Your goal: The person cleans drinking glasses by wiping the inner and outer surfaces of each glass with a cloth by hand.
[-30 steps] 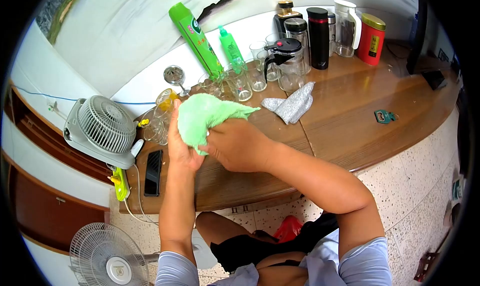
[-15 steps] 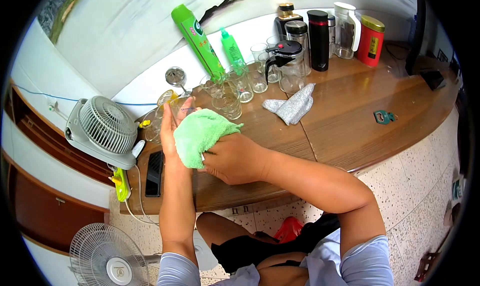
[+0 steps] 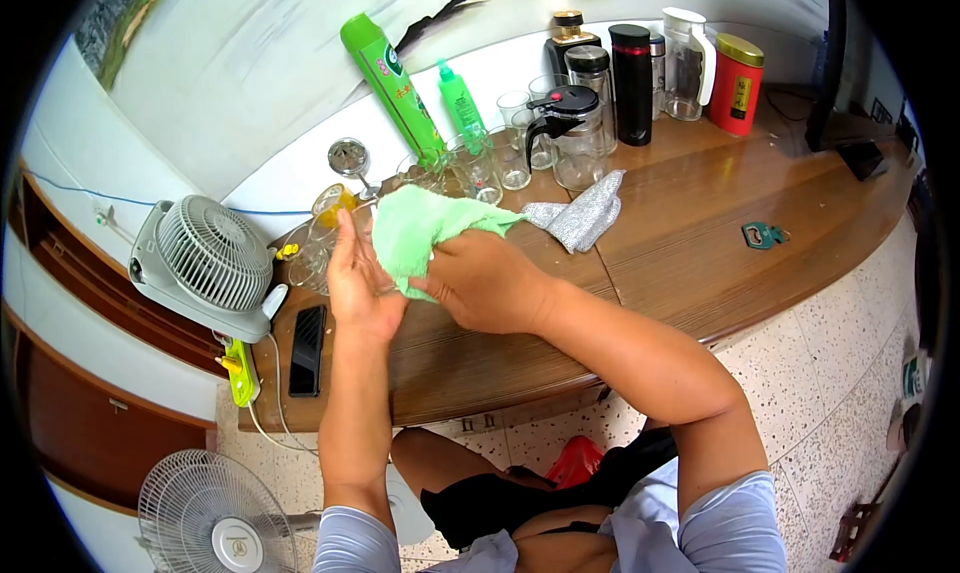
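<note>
My left hand (image 3: pixel 360 298) is curled round a clear glass (image 3: pixel 371 259), its thumb upright along the near side. Most of that glass is hidden behind a light green cloth (image 3: pixel 425 221). With bent fingers, my right hand (image 3: pixel 490 285) grips the cloth and presses it against the glass. One corner of the cloth trails to the right. Beyond my hands stand several clear drinking glasses (image 3: pixel 478 178) and a glass teapot with a black lid (image 3: pixel 580 161). A silvery grey cloth (image 3: pixel 580 215) lies crumpled to the right of them.
A small grey fan (image 3: pixel 222 253) and a black phone (image 3: pixel 307 351) are left of my hands. Along the wall stand a green spray can (image 3: pixel 392 88), a green bottle (image 3: pixel 461 103), a black flask (image 3: pixel 631 88), a pitcher (image 3: pixel 686 68) and a red tin (image 3: pixel 737 88). A bottle opener (image 3: pixel 763 236) lies right.
Both hands have moved slightly up and the cloth has shifted right and up over the glass. The glass's rim, visible before, is now mostly covered.
</note>
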Demonstrator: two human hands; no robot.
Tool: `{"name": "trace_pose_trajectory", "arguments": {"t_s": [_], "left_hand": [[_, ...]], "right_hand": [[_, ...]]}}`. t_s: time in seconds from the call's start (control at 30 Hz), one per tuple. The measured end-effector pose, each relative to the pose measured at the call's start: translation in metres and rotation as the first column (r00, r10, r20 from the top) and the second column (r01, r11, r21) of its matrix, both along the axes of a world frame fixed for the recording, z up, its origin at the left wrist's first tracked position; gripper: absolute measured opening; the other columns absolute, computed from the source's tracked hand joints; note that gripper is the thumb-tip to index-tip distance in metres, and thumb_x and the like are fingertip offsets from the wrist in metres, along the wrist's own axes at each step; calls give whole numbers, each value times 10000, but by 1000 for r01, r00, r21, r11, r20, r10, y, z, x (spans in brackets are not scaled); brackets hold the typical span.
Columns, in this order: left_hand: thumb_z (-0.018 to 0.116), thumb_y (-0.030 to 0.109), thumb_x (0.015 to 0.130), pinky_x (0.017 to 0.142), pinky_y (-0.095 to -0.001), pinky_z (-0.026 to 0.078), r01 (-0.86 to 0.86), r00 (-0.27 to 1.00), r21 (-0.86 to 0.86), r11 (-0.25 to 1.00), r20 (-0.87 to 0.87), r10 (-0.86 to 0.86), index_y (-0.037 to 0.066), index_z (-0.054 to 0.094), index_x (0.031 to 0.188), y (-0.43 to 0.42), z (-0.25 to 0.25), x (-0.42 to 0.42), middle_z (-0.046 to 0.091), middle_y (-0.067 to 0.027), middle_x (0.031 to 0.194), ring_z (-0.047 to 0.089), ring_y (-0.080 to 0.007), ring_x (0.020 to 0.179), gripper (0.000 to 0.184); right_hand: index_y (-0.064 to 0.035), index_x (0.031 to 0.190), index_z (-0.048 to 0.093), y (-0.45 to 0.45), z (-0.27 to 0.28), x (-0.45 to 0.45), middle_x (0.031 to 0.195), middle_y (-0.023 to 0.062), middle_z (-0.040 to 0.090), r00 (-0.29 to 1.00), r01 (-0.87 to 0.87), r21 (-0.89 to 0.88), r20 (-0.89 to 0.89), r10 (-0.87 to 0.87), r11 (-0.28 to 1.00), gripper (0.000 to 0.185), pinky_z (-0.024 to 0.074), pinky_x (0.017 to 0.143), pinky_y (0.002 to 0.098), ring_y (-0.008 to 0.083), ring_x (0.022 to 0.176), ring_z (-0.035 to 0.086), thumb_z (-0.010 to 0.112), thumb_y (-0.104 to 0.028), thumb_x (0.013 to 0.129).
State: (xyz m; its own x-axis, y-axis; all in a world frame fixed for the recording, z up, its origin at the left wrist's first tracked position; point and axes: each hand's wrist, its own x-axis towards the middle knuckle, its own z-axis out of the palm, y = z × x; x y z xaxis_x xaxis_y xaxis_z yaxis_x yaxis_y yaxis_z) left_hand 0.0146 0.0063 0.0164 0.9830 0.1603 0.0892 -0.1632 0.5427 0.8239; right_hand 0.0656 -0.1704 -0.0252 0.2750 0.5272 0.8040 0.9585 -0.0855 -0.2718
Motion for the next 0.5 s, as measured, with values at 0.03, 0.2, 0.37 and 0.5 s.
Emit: {"name": "trace_pose_trajectory", "arguments": {"t_s": [0.03,0.2,0.37,0.5], "left_hand": [[467,544,1111,1046,-449,533,-30,1000,-2,1000,6,30,-22,569,1425,8,-4,6,669,-132,1359,645,-282,1233,655],[451,596,1100,899,-411,586,25,999,-49,998,22,-24,-20,589,1378,36,-14,16,746,-172,1112,721,-280,992,690],[557,593,1058,941,-422,587,28,998,-28,999,-48,-29,-26,572,1407,21,-10,9,722,-152,1145,709,-276,1045,710],[556,592,1059,1016,-436,555,17,999,8,1000,-40,-17,39,591,1417,-8,-5,4,707,-117,1267,681,-274,1167,659]], "right_hand": [[-54,935,670,2,-1,-3,917,133,675,1000,-8,-28,19,9,1000,189,555,766,488,375,869,687,664,-234,994],[-65,965,679,13,-10,-18,927,119,683,981,-109,-4,159,108,994,153,564,766,476,343,859,702,691,-217,953],[-63,951,684,9,-7,-16,931,121,684,990,-41,-83,129,52,996,151,565,786,469,335,873,702,698,-213,944],[-54,941,681,4,1,-7,931,129,680,998,15,-39,55,-13,999,155,556,791,483,350,904,692,694,-208,954]]}}
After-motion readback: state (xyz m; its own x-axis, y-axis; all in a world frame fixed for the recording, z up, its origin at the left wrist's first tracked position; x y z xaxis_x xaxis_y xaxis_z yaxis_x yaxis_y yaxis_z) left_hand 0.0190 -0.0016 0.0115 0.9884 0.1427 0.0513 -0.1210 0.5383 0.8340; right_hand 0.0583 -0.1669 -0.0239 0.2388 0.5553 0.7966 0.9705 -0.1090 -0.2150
